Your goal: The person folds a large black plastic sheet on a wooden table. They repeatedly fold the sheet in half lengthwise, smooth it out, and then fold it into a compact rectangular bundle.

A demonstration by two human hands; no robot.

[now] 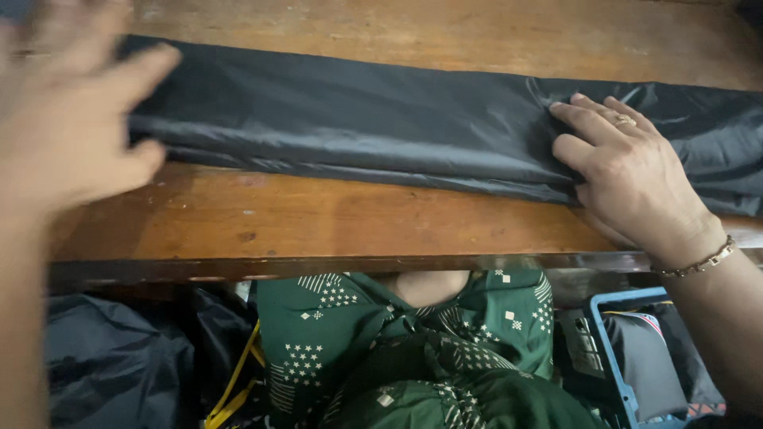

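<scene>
A long strip of folded black shiny cloth (358, 127) lies across a brown wooden table (318, 218). My right hand (624, 163) presses flat on the cloth at the right, fingers bent and pinching its near fold; it wears a ring and a bracelet. My left hand (67, 119) is blurred and raised at the left end of the cloth, fingers spread, thumb touching the cloth's near edge.
Below the table's front edge, green patterned clothing (413, 349) covers my lap. More black cloth (119, 357) with a yellow strap (234, 381) lies at the lower left. A blue crate (608, 349) holding dark items stands at the lower right.
</scene>
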